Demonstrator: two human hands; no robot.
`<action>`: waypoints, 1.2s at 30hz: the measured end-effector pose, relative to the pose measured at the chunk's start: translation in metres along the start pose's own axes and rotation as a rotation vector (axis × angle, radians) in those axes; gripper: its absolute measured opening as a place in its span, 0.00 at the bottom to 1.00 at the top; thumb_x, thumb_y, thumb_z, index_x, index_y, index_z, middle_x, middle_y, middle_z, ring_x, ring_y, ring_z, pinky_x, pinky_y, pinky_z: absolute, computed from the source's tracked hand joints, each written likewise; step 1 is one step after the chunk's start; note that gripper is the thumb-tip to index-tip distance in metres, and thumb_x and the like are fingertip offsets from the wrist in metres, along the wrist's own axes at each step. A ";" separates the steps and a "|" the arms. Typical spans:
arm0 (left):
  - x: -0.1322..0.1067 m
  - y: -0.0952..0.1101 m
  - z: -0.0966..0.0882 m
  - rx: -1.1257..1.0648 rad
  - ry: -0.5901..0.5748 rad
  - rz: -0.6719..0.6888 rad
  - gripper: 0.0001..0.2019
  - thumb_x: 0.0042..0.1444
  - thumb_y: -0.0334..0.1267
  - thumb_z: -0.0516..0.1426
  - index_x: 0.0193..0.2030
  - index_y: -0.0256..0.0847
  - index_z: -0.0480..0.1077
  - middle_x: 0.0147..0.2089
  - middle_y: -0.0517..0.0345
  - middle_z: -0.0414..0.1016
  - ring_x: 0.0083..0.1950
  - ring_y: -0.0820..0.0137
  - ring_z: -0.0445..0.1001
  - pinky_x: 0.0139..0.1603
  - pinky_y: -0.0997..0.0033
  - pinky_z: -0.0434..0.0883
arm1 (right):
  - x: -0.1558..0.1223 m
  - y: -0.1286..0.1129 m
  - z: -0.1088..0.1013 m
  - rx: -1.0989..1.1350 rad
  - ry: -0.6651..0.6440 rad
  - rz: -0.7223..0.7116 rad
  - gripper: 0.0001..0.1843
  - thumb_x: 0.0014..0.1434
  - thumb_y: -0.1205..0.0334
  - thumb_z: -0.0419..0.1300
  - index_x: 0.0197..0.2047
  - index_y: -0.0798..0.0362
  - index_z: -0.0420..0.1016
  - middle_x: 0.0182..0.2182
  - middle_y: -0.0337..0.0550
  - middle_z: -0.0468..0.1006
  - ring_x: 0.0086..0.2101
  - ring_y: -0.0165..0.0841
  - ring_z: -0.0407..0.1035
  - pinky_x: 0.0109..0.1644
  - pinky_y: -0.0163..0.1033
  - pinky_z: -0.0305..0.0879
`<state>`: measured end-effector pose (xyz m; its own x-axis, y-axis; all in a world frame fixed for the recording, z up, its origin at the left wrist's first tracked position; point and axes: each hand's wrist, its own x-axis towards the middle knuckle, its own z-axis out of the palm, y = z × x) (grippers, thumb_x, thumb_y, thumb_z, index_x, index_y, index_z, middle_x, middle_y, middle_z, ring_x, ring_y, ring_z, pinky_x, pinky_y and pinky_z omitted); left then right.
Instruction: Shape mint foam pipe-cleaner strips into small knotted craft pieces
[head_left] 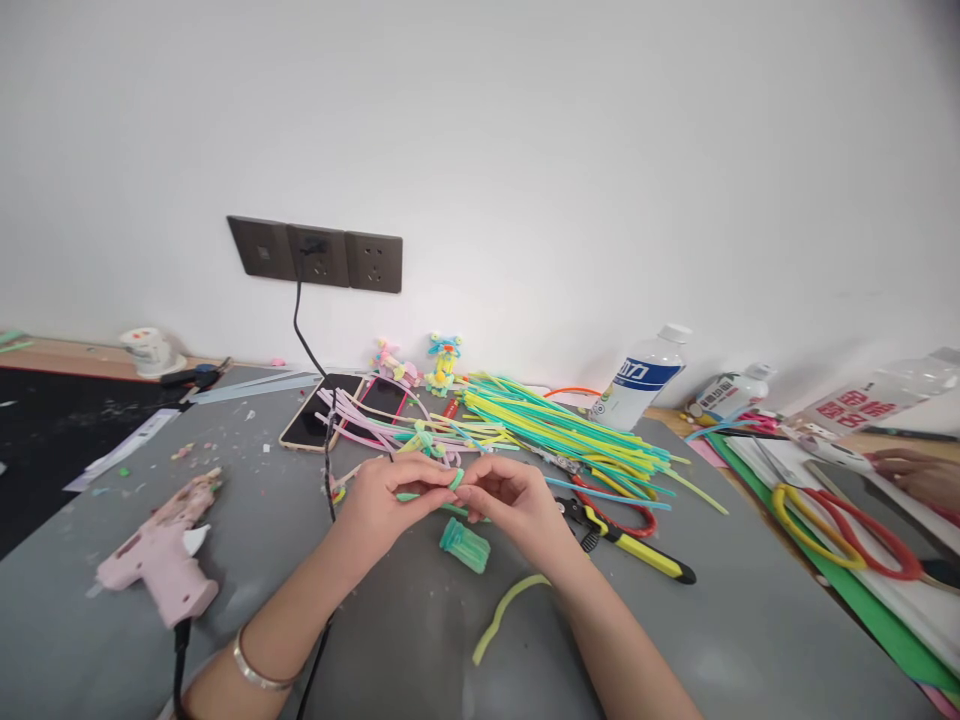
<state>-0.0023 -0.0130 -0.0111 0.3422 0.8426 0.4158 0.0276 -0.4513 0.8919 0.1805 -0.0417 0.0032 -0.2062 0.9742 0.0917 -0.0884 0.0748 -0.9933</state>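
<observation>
A short green pipe cleaner is pinched between the fingertips of both my hands over the grey mat. My left hand comes in from the left, thumb and index closed on it. Opposite, my right hand grips its other side with closed fingers; parts of the stem are hidden by fingers. Just below them lies a bundled teal-green pipe cleaner piece, shaped like a small cup or tube. A loose yellow-green pipe cleaner curves beside my right wrist. Yellow-and-black pliers lie right of my right hand.
A pink glue gun lies at left, its cord running to the front edge. Behind my hands are piled pipe cleaners, phones and small figures. A bottle stands behind; scissors and another person's hand are right.
</observation>
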 end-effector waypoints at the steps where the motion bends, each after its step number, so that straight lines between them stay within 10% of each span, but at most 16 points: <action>1: 0.000 0.000 -0.001 0.010 -0.009 0.005 0.07 0.51 0.29 0.64 0.36 0.41 0.83 0.35 0.54 0.83 0.36 0.68 0.82 0.35 0.76 0.80 | 0.000 -0.001 0.000 0.007 -0.011 0.010 0.14 0.50 0.52 0.71 0.29 0.54 0.78 0.25 0.38 0.75 0.24 0.26 0.67 0.28 0.31 0.69; 36: 0.002 0.008 0.000 -0.166 -0.058 -0.250 0.06 0.53 0.34 0.63 0.37 0.37 0.81 0.36 0.52 0.83 0.37 0.66 0.80 0.39 0.70 0.78 | -0.003 0.002 0.005 -0.009 0.064 -0.058 0.17 0.53 0.49 0.69 0.32 0.51 0.69 0.26 0.36 0.71 0.24 0.29 0.68 0.30 0.36 0.66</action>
<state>-0.0017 -0.0151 -0.0029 0.3977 0.9010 0.1735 -0.0348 -0.1741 0.9841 0.1760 -0.0451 0.0011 -0.1387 0.9796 0.1452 -0.0901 0.1335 -0.9869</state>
